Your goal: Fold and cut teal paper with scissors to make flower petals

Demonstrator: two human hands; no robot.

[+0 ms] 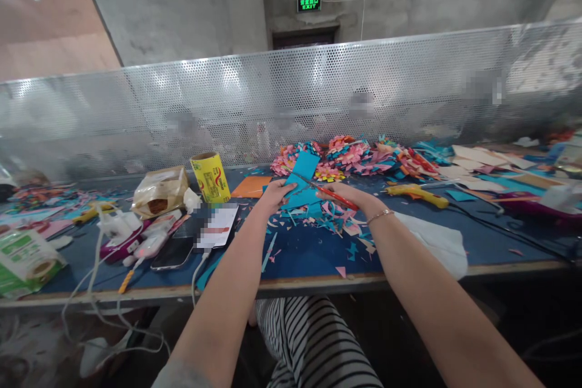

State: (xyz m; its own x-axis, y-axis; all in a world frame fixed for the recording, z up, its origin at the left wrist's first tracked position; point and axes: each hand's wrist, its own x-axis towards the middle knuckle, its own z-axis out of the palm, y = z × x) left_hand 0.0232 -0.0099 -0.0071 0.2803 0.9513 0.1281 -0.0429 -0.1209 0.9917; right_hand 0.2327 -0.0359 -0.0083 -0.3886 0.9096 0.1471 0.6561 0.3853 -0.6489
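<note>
A blue sheet of paper (pixel 305 165) is gripped in my left hand (pixel 275 194), fingers closed on its left edge. My right hand (pixel 353 199) is closed on the red handles of a pair of scissors (pixel 337 197). The scissor blades point left and lie across the blue paper, near my left fingers. Blue and pink paper scraps (pixel 334 218) are scattered beneath both hands. Behind the paper stands a heap of pink, blue and yellow paper flowers (pixel 350 156).
On the left are a yellow box (pixel 211 178), a paper bag (pixel 160 191), phones (pixel 173 253) and white cables. To the right lie a yellow glue gun (pixel 418 195), a white cloth (pixel 434 242) and paper sheets (pixel 477 163). A perforated metal screen (pixel 309 91) stands behind.
</note>
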